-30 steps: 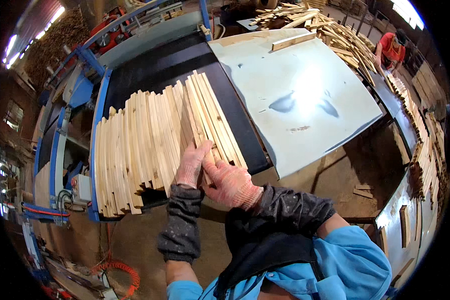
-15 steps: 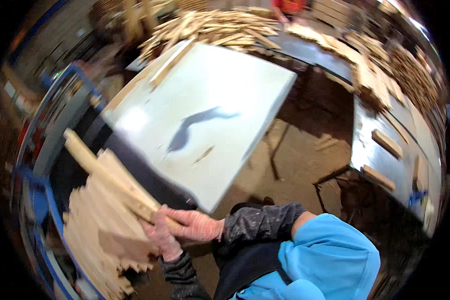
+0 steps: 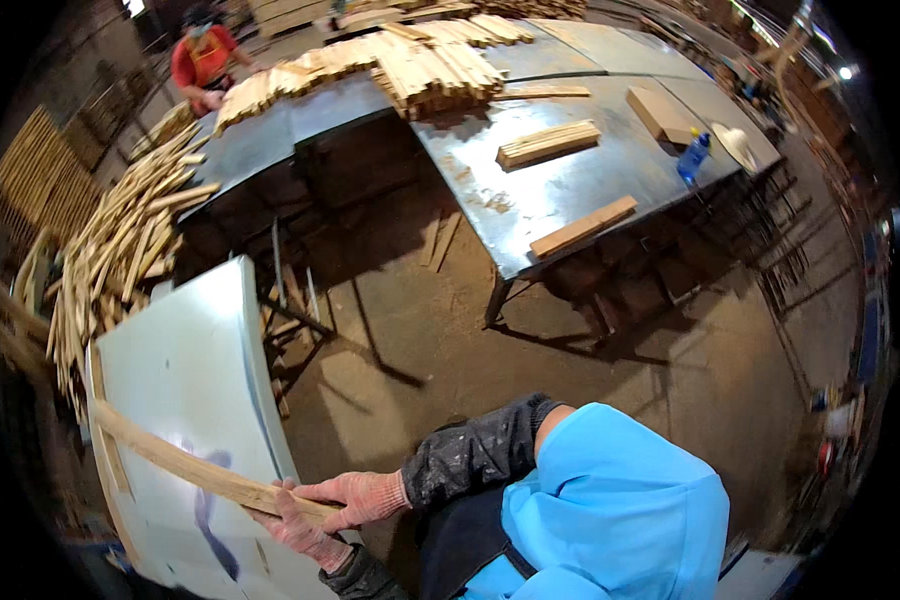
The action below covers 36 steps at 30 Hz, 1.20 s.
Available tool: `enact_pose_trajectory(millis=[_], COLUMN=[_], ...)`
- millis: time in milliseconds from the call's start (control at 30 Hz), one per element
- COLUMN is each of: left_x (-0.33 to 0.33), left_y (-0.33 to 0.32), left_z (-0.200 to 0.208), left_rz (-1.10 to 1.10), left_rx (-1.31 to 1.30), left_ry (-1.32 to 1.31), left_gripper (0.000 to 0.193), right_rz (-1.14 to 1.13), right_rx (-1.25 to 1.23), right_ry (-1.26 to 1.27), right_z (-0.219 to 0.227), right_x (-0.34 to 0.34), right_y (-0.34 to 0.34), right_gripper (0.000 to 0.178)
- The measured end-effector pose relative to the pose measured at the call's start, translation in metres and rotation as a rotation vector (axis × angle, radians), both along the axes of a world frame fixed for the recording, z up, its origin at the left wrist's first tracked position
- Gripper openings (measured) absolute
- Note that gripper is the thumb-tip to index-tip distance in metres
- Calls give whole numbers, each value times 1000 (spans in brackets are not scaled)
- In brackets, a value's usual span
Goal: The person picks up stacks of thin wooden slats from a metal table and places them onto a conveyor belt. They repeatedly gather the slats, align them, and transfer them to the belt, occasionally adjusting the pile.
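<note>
Both my gloved hands grip the near end of a long pale wooden slat (image 3: 180, 462) at the lower left. My right hand (image 3: 358, 497) clasps it from above, and its dark sleeve cover runs back to my blue jacket. Just below, my left hand (image 3: 292, 530) wraps the same slat from underneath. The slat reaches up and to the left across a white tabletop (image 3: 185, 365) and hangs a little above it.
A grey metal table (image 3: 570, 190) ahead carries small stacks of slats (image 3: 548, 142), a single block (image 3: 582, 227) and a blue bottle (image 3: 692, 156). Loose slats (image 3: 120, 245) lie heaped at the left. A person in red (image 3: 205, 62) works at the far table.
My hands have left the fan of slats on the blue machine and now carry one slat over the white tabletop. The view has swung right toward the grey tables.
</note>
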<state>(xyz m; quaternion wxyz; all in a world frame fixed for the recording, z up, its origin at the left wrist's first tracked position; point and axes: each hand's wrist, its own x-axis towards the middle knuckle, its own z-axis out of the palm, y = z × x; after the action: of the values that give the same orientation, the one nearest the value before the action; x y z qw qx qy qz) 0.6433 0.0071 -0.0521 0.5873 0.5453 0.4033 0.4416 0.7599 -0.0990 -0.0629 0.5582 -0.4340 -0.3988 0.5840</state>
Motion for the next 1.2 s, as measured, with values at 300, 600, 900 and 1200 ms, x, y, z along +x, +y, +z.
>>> enact_pose_trajectory(millis=[300, 600, 900, 1200], left_x=[208, 378, 543, 625], left_y=[-15, 13, 34, 114], left_z=[-2, -40, -57, -140], left_rz=[-630, -954, -1536, -1492], left_rx=[-233, -202, -208, -132], left_ry=[-110, 15, 188, 677], left_gripper=[92, 102, 98, 72], right_rz=[-354, -998, -1745, -2253], right_rx=[-184, -449, -207, -718], right_ry=[-187, -787, -20, 215], right_z=[-21, -40, -81, -167], right_x=[176, 269, 393, 558], right_y=[-63, -28, -4, -138], right_gripper=[92, 82, 47, 34])
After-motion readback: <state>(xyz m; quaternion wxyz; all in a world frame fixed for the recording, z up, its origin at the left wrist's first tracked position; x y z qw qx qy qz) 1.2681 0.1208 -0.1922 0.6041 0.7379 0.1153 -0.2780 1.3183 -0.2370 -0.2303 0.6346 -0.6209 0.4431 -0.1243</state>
